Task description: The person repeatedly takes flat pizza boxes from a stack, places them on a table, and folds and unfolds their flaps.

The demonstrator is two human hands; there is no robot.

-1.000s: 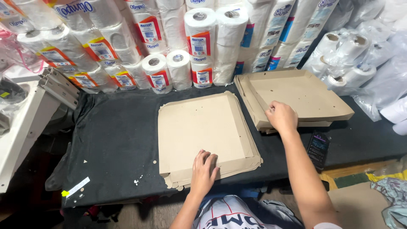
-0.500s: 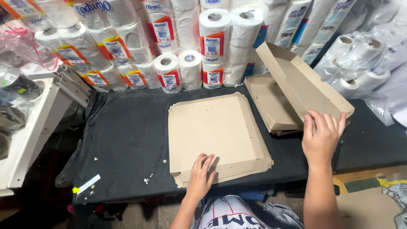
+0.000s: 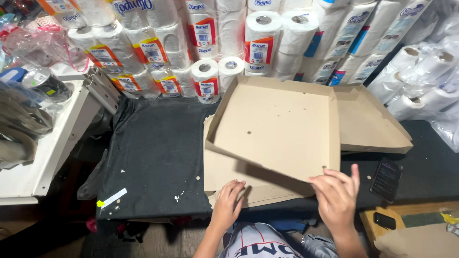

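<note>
Right hand point(image 3: 337, 197) pinches the near corner of a brown cardboard tray point(image 3: 277, 125), fingers curled over its edge, holding it tilted above the desk point(image 3: 153, 157). Left hand point(image 3: 228, 203) lies flat and open on the stack point(image 3: 224, 177) of flat cardboard below, pressing it down; it grips nothing.

The tray hangs from one corner only, so I judge it could twist or slip out of that pinch and drop onto the stack. Its far edge sits close to the paper rolls point(image 3: 217, 79), and a swing could knock the small ones over. The stack overhangs the desk's near edge a little; if the left hand lifts, sheets may slide off toward the lap.

Beyond, a second pile point(image 3: 370, 126) of brown trays rests to the right. A dark phone point(image 3: 386, 174) lies on the desk near the right hand, and a smaller dark device point(image 3: 384, 220) on a wooden surface below it. Behind stands a wall of white rolls in clear wrap, with red-and-orange labels on the left and middle, blue ones further right, and plain bagged rolls point(image 3: 420, 71) at far right. A small yellow-tipped white strip point(image 3: 112, 198) lies on the dark cloth.
</note>
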